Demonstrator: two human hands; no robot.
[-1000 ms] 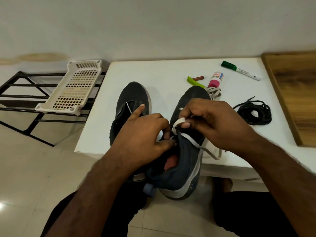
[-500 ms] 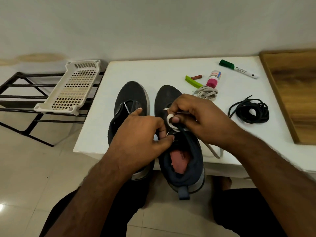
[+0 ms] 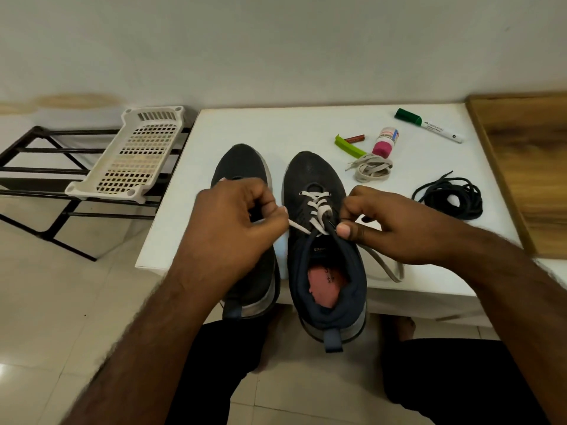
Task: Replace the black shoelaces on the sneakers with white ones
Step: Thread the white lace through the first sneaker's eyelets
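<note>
Two dark sneakers are set side by side on the white table [image 3: 245, 124], toes pointing away. The left sneaker [image 3: 242, 167] is largely covered by the left hand [image 3: 236, 222], whose fingers are pinched on one end of the white lace [image 3: 317, 207]. Between the hands lies the right sneaker [image 3: 313, 179], partly laced in white. The right hand [image 3: 389, 225] is closed at the lace's other side, at the shoe's upper eyelets. Beyond the right hand, a spare white lace bundle [image 3: 372, 167] and the coiled black laces [image 3: 449, 197] are left untouched.
</note>
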